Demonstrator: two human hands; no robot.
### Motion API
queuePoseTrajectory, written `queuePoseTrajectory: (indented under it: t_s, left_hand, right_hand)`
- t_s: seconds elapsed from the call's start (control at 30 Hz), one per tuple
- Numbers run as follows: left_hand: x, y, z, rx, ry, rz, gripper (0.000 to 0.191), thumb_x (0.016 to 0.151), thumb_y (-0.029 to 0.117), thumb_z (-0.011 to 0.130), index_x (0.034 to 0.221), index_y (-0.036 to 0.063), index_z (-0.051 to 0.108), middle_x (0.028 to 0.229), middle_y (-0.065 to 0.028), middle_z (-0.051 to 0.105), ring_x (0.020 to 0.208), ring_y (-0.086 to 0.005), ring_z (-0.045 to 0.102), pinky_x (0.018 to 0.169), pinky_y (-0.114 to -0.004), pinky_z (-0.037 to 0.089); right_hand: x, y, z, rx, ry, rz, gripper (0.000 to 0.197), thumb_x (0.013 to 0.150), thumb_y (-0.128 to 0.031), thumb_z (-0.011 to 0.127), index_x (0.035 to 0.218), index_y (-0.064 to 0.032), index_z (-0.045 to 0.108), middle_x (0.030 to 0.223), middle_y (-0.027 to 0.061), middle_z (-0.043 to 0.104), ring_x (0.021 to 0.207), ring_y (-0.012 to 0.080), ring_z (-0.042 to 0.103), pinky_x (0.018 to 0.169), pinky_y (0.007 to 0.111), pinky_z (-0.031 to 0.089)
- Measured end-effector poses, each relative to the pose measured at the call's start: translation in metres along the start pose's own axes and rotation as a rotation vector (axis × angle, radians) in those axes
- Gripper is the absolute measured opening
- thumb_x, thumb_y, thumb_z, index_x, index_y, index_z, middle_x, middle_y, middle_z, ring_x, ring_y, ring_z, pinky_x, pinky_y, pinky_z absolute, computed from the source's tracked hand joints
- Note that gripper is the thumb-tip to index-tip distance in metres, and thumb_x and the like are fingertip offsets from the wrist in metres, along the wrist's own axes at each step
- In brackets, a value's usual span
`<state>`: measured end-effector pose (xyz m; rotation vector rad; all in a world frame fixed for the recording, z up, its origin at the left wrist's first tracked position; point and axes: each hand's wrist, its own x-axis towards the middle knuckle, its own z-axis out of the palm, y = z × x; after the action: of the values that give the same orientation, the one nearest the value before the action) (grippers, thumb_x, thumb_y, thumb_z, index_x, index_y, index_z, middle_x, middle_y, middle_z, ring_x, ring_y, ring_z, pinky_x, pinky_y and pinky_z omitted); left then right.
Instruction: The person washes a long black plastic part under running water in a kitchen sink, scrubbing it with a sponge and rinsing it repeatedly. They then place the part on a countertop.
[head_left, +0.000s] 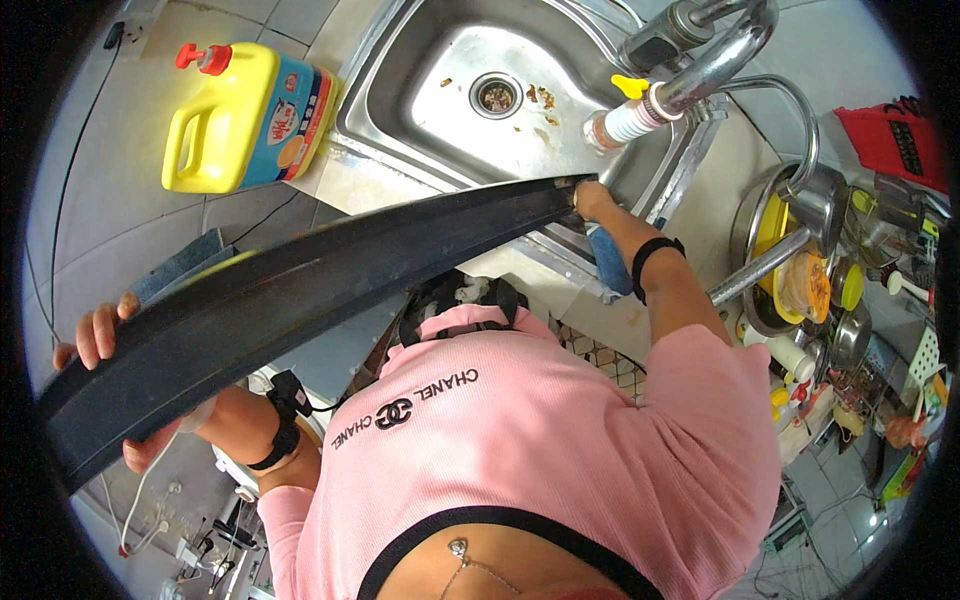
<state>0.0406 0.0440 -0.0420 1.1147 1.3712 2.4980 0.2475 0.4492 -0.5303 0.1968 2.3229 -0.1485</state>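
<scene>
A long dark channel-shaped panel (337, 277) slants across the view, held up in front of my body. My left hand (97, 336) grips its wide left end, fingers over the far edge and thumb under the near edge. At the narrow right end, my right hand (592, 199) holds the panel over the near rim of a stainless steel sink (450, 142); most of its fingers are hidden. A blue cloth-like piece (609, 259) hangs below my right hand. Brown scraps (546, 97) lie beside the sink's drain strainer (496, 95).
A chrome faucet (720, 56) with a white ribbed spout extension (626, 124) reaches over the sink. A yellow detergent jug (217, 127) with a red pump stands left of it. Pans and a yellow basket (780, 255) crowd the right side. A white cable (150, 480) hangs at lower left.
</scene>
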Motion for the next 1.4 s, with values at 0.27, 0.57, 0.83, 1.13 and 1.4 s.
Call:
queuePoseTrajectory:
  t_s: [0.27, 0.57, 0.83, 1.13, 1.4]
  left_hand:
    - [-0.010, -0.002, 0.004, -0.079, -0.001, 0.059, 0.080, 0.051, 0.037, 0.073, 0.118, 0.0122, 0.037, 0.097, -0.0038, 0.042, 0.095, -0.0187, 0.044, 0.091, -0.044, 0.030]
    - [-0.009, -0.008, 0.000, -0.011, -0.031, 0.033, 0.076, 0.057, 0.041, 0.060, 0.121, 0.0069, 0.037, 0.102, -0.0115, 0.041, 0.099, -0.0245, 0.041, 0.095, -0.046, 0.027]
    - [-0.021, -0.017, -0.020, 0.081, 0.265, -0.027, 0.072, 0.058, 0.037, 0.051, 0.119, 0.0005, 0.039, 0.103, -0.0190, 0.042, 0.099, -0.0312, 0.040, 0.098, -0.049, 0.027]
    - [-0.037, -0.019, -0.034, 0.150, 0.419, -0.060, 0.067, 0.062, 0.037, 0.049, 0.117, 0.0004, 0.041, 0.104, -0.0208, 0.046, 0.103, -0.0336, 0.044, 0.100, -0.051, 0.027]
    - [-0.040, -0.016, -0.030, 0.297, 0.592, -0.128, 0.058, 0.068, 0.036, 0.045, 0.115, 0.0008, 0.042, 0.105, -0.0190, 0.048, 0.102, -0.0320, 0.046, 0.098, -0.050, 0.029]
  right_hand:
    - [-0.073, -0.031, -0.086, 0.529, 0.002, -0.117, 0.037, 0.068, -0.014, 0.057, 0.102, 0.0010, 0.057, 0.099, 0.0251, 0.059, 0.092, 0.0375, 0.058, 0.080, 0.041, 0.046]
    - [-0.117, -0.068, -0.115, 0.508, 0.383, -0.457, 0.030, 0.061, 0.000, 0.055, 0.091, -0.0024, 0.059, 0.085, 0.0201, 0.062, 0.076, 0.0357, 0.060, 0.068, 0.043, 0.047]
    - [-0.104, -0.139, -0.112, 1.121, 0.787, -0.175, 0.029, 0.071, -0.017, 0.068, 0.096, -0.0039, 0.062, 0.094, 0.0153, 0.061, 0.086, 0.0301, 0.060, 0.076, 0.036, 0.047]
    - [-0.068, -0.090, -0.108, 1.159, 0.465, 0.510, 0.017, 0.073, -0.008, 0.064, 0.089, -0.0048, 0.061, 0.078, 0.0111, 0.063, 0.071, 0.0218, 0.062, 0.064, 0.034, 0.048]
    - [-0.069, -0.146, -0.135, 1.229, 0.840, -0.160, 0.021, 0.066, -0.014, 0.072, 0.082, -0.0058, 0.060, 0.081, 0.0104, 0.061, 0.074, 0.0210, 0.059, 0.069, 0.033, 0.047]
